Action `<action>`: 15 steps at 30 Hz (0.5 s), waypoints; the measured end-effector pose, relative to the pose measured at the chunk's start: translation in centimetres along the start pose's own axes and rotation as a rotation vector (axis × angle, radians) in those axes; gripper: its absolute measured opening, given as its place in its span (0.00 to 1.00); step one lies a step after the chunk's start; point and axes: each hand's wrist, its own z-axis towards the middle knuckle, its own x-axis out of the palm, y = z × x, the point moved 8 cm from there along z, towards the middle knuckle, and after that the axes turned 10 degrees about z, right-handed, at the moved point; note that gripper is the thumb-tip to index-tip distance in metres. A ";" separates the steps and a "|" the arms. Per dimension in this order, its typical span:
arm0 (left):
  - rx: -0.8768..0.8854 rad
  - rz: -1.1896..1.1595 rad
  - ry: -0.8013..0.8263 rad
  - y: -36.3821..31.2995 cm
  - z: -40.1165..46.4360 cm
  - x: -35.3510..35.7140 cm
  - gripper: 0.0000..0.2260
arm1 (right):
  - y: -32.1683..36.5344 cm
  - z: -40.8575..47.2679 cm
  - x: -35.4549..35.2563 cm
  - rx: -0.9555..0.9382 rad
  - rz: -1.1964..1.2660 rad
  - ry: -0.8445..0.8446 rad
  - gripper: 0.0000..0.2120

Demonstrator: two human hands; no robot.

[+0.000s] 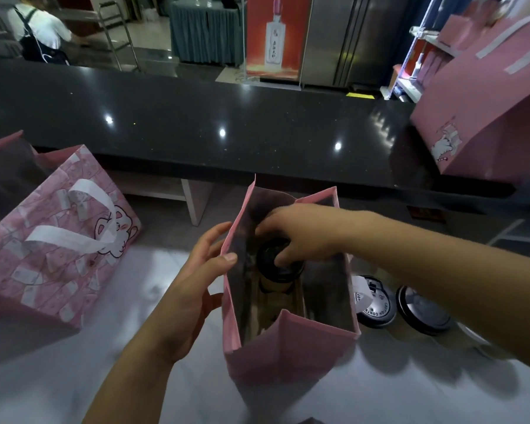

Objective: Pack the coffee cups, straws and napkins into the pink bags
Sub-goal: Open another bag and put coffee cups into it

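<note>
My left hand (193, 283) pinches the near-left wall of the open pink bag (291, 350), thumb hooked over the rim and the other fingers flat against the outside, and that keeps the mouth spread. Just beyond that thumb, inside the bag, my right hand (300, 237) is curled over the black lid of a coffee cup (276, 270), fingertips around the lid's edge, the cup upright and low in the bag toward its far end. To do this well, I judge I should keep the cup vertical, set it flat on the bag's floor before loosening my fingers, and leave the near half free for another cup. Under my right forearm, just outside the bag's right wall, two more lidded cups (377, 304) wait on the pale worktop (110, 347). Well to the left of my left fingers a patterned pink bag (58, 237) with white handles leans over. I see no straws or napkins. Past both hands runs a dark polished counter (196, 117) with another pink bag (484, 117) at its right end, and beyond it a red poster (277, 35) and a person in white (40, 29).
</note>
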 end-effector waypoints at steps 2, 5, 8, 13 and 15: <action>0.007 0.015 0.009 -0.1 -0.1 0.2 0.24 | 0.8 -2.9 -2.8 -0.027 0.068 -0.143 0.24; 0.023 0.033 0.018 -0.3 -0.1 0.4 0.23 | -0.1 -8.5 -5.7 -0.031 0.303 -0.402 0.21; 0.024 0.032 0.015 -0.2 -0.2 0.5 0.23 | -3.8 -13.8 -5.6 0.019 0.511 -0.654 0.20; 0.024 0.033 0.014 0.0 -0.3 0.6 0.22 | -11.2 -17.0 1.1 0.401 0.439 -0.478 0.28; 0.028 0.028 0.012 0.0 -0.3 0.6 0.20 | -12.1 -16.7 4.0 0.438 0.259 -0.312 0.33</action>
